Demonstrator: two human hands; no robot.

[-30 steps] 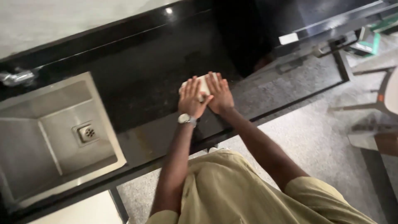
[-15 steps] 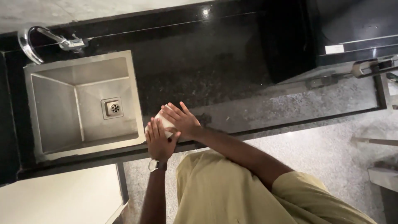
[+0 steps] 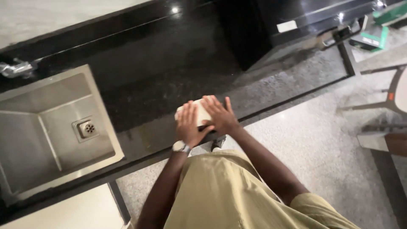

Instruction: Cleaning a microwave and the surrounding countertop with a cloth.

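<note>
Hands, left [image 3: 189, 126] and right [image 3: 219, 115], press flat, unclenched, on a pale folded cloth [image 3: 199, 111] atop speckled black counter [image 3: 169, 85].

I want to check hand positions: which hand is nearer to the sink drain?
Left. The left hand lies flat on the pale cloth, on the side toward the drain; the right hand presses farther away.

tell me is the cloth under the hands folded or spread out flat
Folded. The pale cloth shows as a small compact pad on the black counter, mostly covered by the left hand and right hand pressing flat on it.
</note>
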